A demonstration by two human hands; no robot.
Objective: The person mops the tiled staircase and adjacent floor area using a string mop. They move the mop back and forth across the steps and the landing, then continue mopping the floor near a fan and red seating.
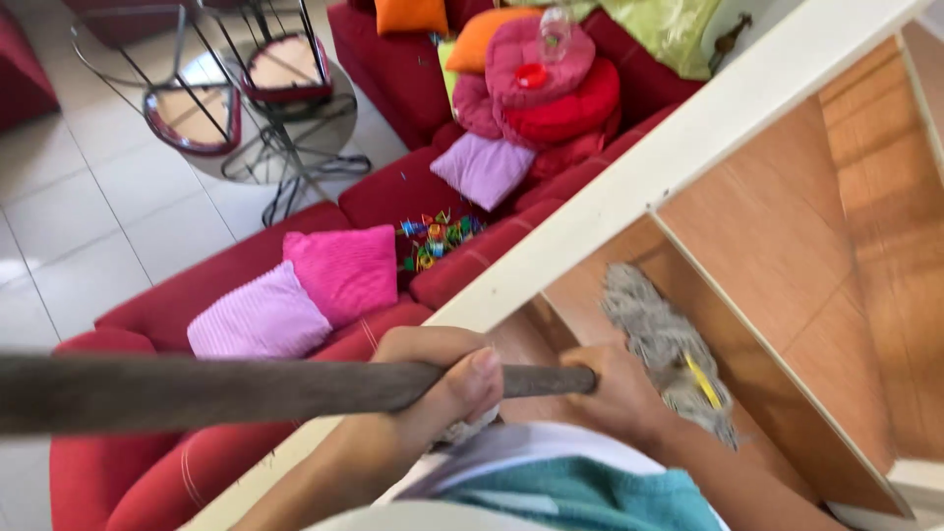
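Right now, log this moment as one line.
left hand: grips pole | right hand: on pole end | mop head: on wooden step

The dark handle (pixel 226 391) runs off the left edge, so its far end cannot be seen; its near end vanishes behind the right hand (pixel 615 393), whose fingers are hidden. The left hand (pixel 442 379) covers the middle of the shaft. The grey mop head (pixel 664 344) is blurred (its join to the handle cannot be told). The small coloured pieces (pixel 438 239) on the red sofa (pixel 393 192) are too tiny to identify. The glass table (pixel 246 88) is cut by the top edge.
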